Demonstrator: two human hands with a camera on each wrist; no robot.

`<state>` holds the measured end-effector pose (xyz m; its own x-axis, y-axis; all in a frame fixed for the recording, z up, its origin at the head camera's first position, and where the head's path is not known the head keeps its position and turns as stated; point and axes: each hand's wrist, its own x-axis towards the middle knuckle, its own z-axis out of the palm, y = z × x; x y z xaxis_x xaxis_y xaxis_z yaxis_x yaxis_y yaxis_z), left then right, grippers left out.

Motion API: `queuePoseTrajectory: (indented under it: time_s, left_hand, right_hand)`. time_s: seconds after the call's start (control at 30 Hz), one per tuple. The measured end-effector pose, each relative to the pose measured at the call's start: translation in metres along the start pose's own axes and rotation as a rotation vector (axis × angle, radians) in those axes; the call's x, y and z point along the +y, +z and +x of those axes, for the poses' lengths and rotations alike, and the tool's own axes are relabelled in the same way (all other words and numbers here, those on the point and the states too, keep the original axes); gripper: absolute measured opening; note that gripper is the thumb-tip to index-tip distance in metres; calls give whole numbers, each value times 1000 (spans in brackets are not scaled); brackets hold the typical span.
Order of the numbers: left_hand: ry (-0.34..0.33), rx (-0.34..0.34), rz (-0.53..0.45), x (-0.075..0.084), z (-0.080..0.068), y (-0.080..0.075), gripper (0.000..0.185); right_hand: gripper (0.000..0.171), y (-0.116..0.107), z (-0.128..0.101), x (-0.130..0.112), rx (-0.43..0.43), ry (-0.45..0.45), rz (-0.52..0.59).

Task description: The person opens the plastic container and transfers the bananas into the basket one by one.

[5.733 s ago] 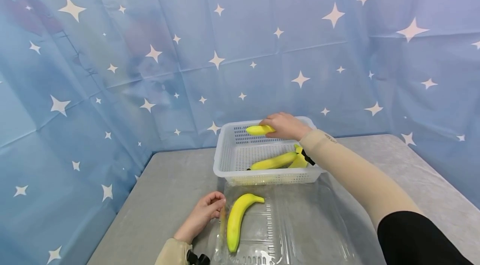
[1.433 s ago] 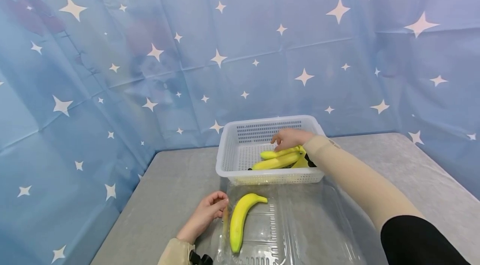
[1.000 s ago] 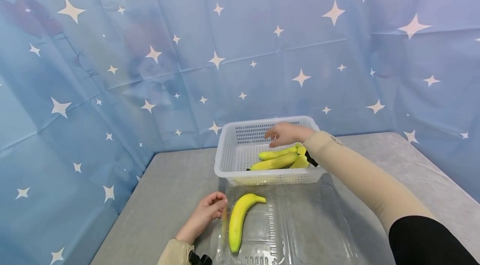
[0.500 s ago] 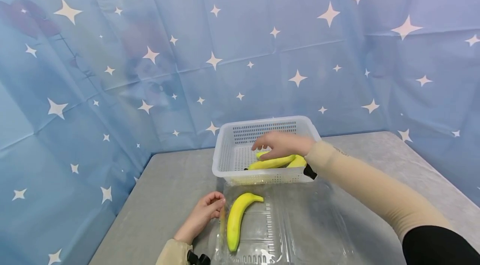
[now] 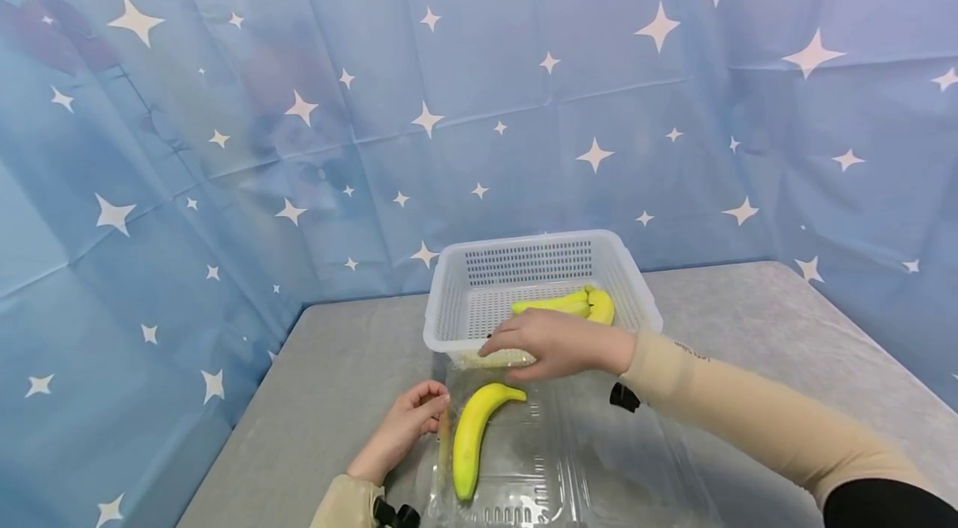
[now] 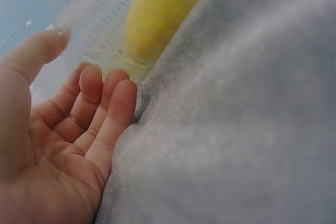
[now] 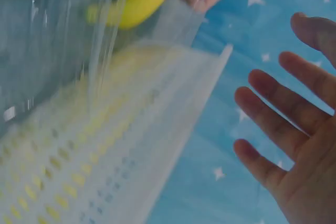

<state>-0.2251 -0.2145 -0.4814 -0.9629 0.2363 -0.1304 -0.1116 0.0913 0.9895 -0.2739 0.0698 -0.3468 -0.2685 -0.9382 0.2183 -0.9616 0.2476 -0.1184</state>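
right hand (image 5: 557, 342) — now outside basket (image 5: 449, 320)

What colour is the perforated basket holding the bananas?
White; the basket shows best in the head view.

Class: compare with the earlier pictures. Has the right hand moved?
Yes. The right hand has come back from inside the white basket toward the person, now over its near rim, empty.

A grey table (image 5: 748, 303) stretches away on both sides of the grip, its cloth cover lightly creased. Behind it, beyond the grip, hangs a blue backdrop (image 5: 479, 96) printed with white stars, folded and wrinkled at the corners.
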Motion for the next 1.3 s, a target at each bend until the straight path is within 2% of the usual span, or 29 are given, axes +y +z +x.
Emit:
queuePoseTrajectory:
  time_s: [0.23, 0.43, 0.67, 0.83, 1.07, 1.3]
  left_hand:
    - [8, -12, 9, -2, -1, -3, 28]
    - [6, -18, 7, -7, -2, -1, 29]
    - [5, -31, -13, -6, -2, 2, 26]
    - [13, -37, -24, -7, -5, 0, 26]
    - [19, -33, -23, -5, -6, -1, 27]
    - [32, -44, -27, -1, -2, 0, 27]
  right_hand:
    - [46, 33, 2, -17, -22, -103, 42]
    - [55, 62, 1, -21, -85, -118, 38]
    - [55, 79, 6, -21, -83, -146, 56]
    - [55, 88, 10, -20, -102, -151, 77]
    - [55, 91, 13, -18, -126, -122, 51]
    - [55, 90, 13, -17, -98, -134, -1]
